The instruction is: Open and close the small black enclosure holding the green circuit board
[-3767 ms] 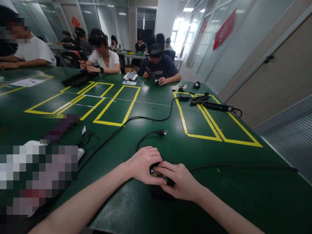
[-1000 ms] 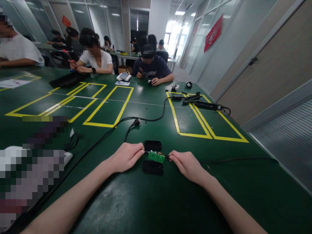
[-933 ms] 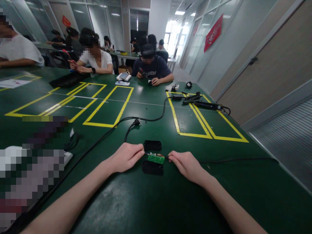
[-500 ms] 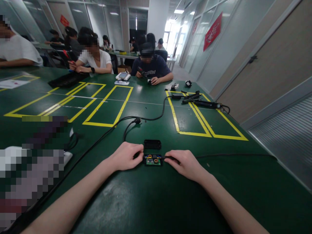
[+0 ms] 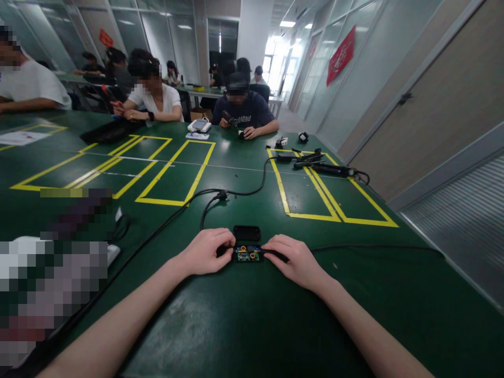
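A small open black case lies in front of me, with a green circuit board, copper-coloured ring coils and blue and yellow wires inside. At its left end, my left hand is closed in a pinch where the plug cord seems to enter; the fingers partly hide the spot. My right hand pinches the black cable at the opposite end, which runs off to the right. Just behind the case rests its black cover, apart from both hands.
A plug and a long cord cross the green table. Farther right lie a black rod-shaped tool and an adapter. A black tray and a white device stand near people seated opposite. Blurred items lie at left.
My right hand has shifted slightly up and left, closer to the case. The left hand moved a little toward it too. The case sits slightly higher in view.
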A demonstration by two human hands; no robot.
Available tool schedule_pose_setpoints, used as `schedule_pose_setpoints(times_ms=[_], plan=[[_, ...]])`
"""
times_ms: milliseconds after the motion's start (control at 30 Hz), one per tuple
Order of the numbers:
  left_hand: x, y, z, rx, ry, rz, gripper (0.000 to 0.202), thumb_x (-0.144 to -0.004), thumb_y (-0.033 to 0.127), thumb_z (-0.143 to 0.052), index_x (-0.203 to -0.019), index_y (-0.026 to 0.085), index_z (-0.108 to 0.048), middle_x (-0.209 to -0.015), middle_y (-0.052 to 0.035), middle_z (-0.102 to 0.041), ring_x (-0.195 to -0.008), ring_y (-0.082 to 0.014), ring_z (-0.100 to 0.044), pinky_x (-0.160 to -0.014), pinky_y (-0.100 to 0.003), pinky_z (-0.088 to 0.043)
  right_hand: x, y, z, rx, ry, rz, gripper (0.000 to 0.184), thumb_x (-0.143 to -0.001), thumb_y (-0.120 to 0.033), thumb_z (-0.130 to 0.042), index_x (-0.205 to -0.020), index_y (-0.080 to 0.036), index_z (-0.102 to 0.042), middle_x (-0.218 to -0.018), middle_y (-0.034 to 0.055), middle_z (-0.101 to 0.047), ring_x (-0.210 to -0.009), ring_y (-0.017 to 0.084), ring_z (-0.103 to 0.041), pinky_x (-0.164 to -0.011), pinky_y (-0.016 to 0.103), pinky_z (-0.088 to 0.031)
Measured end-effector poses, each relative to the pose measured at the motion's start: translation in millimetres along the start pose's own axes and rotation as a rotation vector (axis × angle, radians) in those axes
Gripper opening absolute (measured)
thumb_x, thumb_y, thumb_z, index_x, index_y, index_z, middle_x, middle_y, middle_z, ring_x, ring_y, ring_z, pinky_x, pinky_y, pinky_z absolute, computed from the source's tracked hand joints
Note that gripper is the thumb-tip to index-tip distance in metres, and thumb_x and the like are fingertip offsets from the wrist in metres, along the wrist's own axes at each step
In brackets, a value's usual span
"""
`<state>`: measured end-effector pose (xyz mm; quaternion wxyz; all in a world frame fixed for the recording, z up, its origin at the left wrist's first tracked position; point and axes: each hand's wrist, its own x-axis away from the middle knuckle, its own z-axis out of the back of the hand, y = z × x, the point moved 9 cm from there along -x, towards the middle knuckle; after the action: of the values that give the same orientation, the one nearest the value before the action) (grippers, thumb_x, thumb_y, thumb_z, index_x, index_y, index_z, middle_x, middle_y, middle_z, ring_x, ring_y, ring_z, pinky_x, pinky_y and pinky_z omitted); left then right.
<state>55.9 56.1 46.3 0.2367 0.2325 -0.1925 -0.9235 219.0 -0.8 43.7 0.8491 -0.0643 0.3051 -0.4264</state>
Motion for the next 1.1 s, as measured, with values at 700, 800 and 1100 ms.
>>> schedule_pose_setpoints(times_ms=[700, 800, 1100], plan=[[-2.1, -6.7, -0.4, 0.006, 0.080, 0.004, 0.016, -0.098, 0.020, -0.052, -0.090, 0.019, -0.066, -0.096, -0.0047, -0.067, -0.088, -0.0180, -0.064, -0.078, -0.028, -0.051, -6.3, 3.2, -3.7, 0.041, 0.021, -0.029, 0.014, -0.100, -0.020, -0.058, -0.094, -0.020, -0.070, -0.095, 0.0075, -0.073, -0.086, 0.021, -0.065, -0.077, 0.036, -0.053], [-2.1, -12.0, 1.7, -0.061, 0.130, 0.054, 0.014, -0.099, 0.024, -0.055, -0.100, 0.019, -0.069, -0.098, -0.0056, -0.068, -0.089, -0.0201, -0.065, -0.079, -0.032, -0.052, -5.7, 12.5, -1.1, 0.097, 0.122, -0.137, 0.020, -0.101, -0.024, -0.057, -0.112, -0.021, -0.073, -0.104, 0.0100, -0.074, -0.094, 0.024, -0.067, -0.082, 0.041, -0.053], [-1.0, -14.0, -8.6, -0.123, 0.048, 0.039, 0.027, -0.098, 0.037, -0.064, -0.116, 0.021, -0.076, -0.108, -0.0090, -0.069, -0.099, -0.0248, -0.065, -0.090, -0.041, -0.056, -4.7, 22.5, -21.5, 0.036, 0.083, -0.228, 0.026, -0.103, -0.025, -0.054, -0.115, -0.025, -0.078, -0.127, 0.0126, -0.070, -0.115, 0.028, -0.065, -0.097, 0.050, -0.055]])
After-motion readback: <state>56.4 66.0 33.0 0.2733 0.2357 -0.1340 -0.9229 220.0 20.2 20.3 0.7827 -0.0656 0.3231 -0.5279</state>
